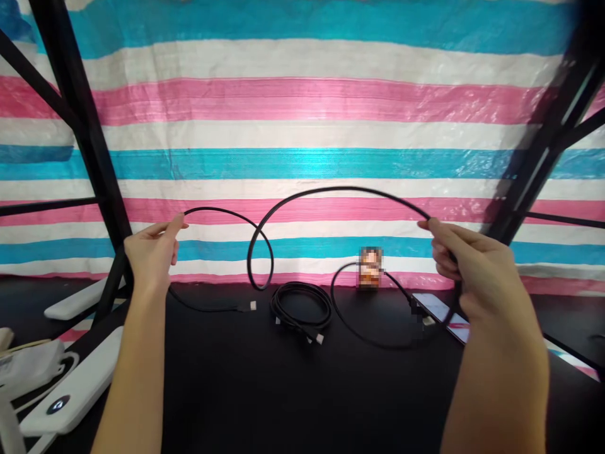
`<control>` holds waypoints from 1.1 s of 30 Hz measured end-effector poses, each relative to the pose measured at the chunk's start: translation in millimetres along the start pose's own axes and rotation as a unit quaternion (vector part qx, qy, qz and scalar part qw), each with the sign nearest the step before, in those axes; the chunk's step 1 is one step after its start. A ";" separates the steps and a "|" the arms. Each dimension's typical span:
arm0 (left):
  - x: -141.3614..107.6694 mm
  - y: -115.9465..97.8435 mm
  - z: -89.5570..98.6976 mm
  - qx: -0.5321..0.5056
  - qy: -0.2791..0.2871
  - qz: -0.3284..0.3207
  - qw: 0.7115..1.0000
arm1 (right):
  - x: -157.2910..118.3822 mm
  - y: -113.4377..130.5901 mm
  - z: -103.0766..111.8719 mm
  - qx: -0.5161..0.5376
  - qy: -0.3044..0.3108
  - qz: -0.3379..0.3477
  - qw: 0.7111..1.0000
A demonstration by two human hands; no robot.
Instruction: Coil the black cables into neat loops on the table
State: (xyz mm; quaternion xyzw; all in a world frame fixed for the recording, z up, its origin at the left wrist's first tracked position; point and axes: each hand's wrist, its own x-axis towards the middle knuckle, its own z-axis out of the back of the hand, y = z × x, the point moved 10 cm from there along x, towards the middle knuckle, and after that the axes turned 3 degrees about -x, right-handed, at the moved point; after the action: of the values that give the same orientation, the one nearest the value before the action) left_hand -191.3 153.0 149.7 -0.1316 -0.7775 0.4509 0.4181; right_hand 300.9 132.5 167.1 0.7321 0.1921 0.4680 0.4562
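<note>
A black USB cable [338, 189] is stretched in loose curves between my two hands, above the black table. My left hand [154, 249] pinches it near one end; below, that end hangs with a pale metal plug [253, 306]. Farther along, my right hand [466, 258] has its fingers closed on the same cable. From there the cable drops in a wide loop toward the right, where its other end is partly blurred. Between the hands, a second black cable [300, 287] lies coiled on the table with light plugs at its front.
A phone [444, 315] lies on the table by my right hand. White devices [78, 384] and a white charger [31, 366] sit at the left. Black metal frame legs [87, 139] flank both sides. A striped plastic sheet [307, 132] hangs behind the black table [293, 397].
</note>
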 end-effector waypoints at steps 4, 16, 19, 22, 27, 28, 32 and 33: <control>-2.6 -11.5 -4.0 0.068 0.054 -0.009 0.996 | -8.0 -4.8 -8.6 -0.158 0.109 -0.018 0.981; -37.0 -20.1 -64.7 0.216 0.256 -0.035 0.942 | -30.1 -42.7 -46.6 -0.237 0.322 -0.106 0.910; -33.7 -16.6 -64.6 0.223 0.248 -0.045 0.942 | -25.1 -49.5 -44.6 -0.253 0.310 -0.110 0.910; -27.5 -15.2 -58.2 0.210 0.212 -0.044 0.953 | -16.2 -35.1 -43.6 -0.230 0.259 -0.049 0.937; -31.6 -35.7 -56.6 0.008 0.150 -0.067 0.986 | -14.7 7.2 -40.5 -0.098 0.138 0.063 0.984; -36.5 -38.9 -62.1 -0.024 0.159 -0.062 0.985 | -17.5 11.1 -45.0 -0.083 0.137 0.071 0.985; -66.8 -39.0 -98.7 -0.084 0.257 0.013 0.963 | -29.6 19.8 -72.5 -0.054 0.169 0.107 0.978; -74.5 -36.8 -106.8 -0.093 0.278 0.035 0.955 | -31.7 20.2 -78.8 -0.054 0.175 0.115 0.976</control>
State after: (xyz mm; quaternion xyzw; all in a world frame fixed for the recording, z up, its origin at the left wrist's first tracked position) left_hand -56.9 152.2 166.0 -0.3173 -0.6639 0.3364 0.5876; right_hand 214.7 138.2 179.5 0.6301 0.1583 0.6480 0.3976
